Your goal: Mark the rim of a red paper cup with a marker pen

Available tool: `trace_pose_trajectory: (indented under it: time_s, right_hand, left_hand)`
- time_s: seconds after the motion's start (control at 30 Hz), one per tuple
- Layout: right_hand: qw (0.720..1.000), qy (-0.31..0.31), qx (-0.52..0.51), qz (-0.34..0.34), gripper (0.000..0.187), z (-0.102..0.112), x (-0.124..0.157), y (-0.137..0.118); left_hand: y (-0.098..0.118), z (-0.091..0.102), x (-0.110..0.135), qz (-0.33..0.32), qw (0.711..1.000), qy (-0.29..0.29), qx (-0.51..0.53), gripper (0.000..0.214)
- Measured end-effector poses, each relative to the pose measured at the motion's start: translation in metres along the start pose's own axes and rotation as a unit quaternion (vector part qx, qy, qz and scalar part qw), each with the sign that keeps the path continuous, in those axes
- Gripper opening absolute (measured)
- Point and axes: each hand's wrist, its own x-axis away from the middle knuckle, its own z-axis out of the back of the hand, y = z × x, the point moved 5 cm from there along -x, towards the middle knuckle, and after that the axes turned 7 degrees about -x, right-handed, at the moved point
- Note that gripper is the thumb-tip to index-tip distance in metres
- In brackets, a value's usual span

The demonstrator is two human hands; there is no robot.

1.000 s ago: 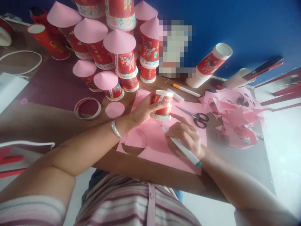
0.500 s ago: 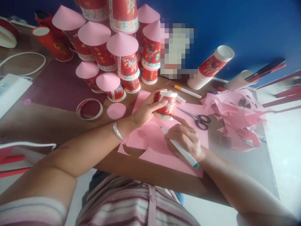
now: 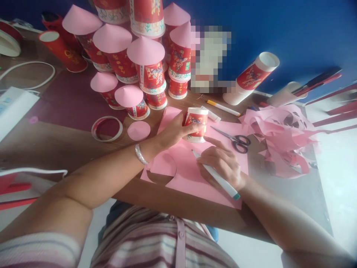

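Note:
My left hand (image 3: 178, 130) is wrapped round a short red and white paper cup (image 3: 198, 118), its thumb across the printed front. Green marks show on the cup's white lower band. In my right hand (image 3: 221, 163) is a white marker (image 3: 217, 178) with a green end, its dark tip pointing up and left. The right index finger reaches out to the cup's lower edge. Beneath both hands lies a pink paper sheet (image 3: 206, 186) with a round hole cut near its left corner. Scissors (image 3: 237, 141) rest on the sheet, right of the cup.
Stacked red cups with pink cone tops (image 3: 146, 52) stand at the back left. A paper ring (image 3: 106, 128) and a small pink cone (image 3: 138, 131) lie left of the sheet. Pink scraps (image 3: 287, 137) are heaped at right, near a tilted cup tube (image 3: 252, 78) and an orange-capped marker (image 3: 223, 108).
The cup has turned slightly in my left hand, and the thumb now lies further right across it. My right hand keeps the marker in nearly the same place.

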Motion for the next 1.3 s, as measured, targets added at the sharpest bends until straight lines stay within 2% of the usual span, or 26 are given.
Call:
trace_pose_trajectory:
  time_s: [0.13, 0.23, 0.5, 0.73, 0.93, 1.13, 1.3]
  right_hand:
    - [0.999, 0.042, 0.013, -0.014, 0.029, 0.007, 0.0, 0.008]
    - [0.999, 0.033, 0.022, -0.033, 0.028, 0.01, -0.001, 0.012]
    - [0.999, 0.022, 0.033, -0.031, 0.033, 0.013, -0.004, 0.01]
    - [0.998, 0.03, 0.035, -0.035, 0.032, 0.011, -0.004, 0.011]
    - [0.998, 0.039, 0.044, -0.037, 0.03, 0.012, -0.002, 0.012]
    - [0.997, 0.044, 0.061, -0.037, 0.023, 0.013, -0.003, 0.012]
    - [0.997, 0.035, 0.05, -0.048, 0.028, 0.013, -0.002, 0.01]
  left_hand:
    - [-0.006, 0.005, -0.001, 0.019, 1.0, 0.011, -0.01, 0.074]
    - [-0.01, 0.007, -0.002, 0.025, 1.0, 0.014, -0.012, 0.079]
    - [-0.006, 0.004, 0.0, 0.044, 0.999, 0.018, -0.002, 0.082]
    - [-0.001, 0.0, -0.001, -0.004, 1.0, 0.021, 0.018, 0.074]
    - [-0.008, 0.005, -0.003, 0.01, 0.999, 0.036, -0.002, 0.079]
    - [-0.004, 0.004, -0.003, 0.007, 1.0, 0.001, 0.001, 0.07]
    - [0.002, 0.001, -0.002, -0.009, 1.0, -0.014, -0.015, 0.065]
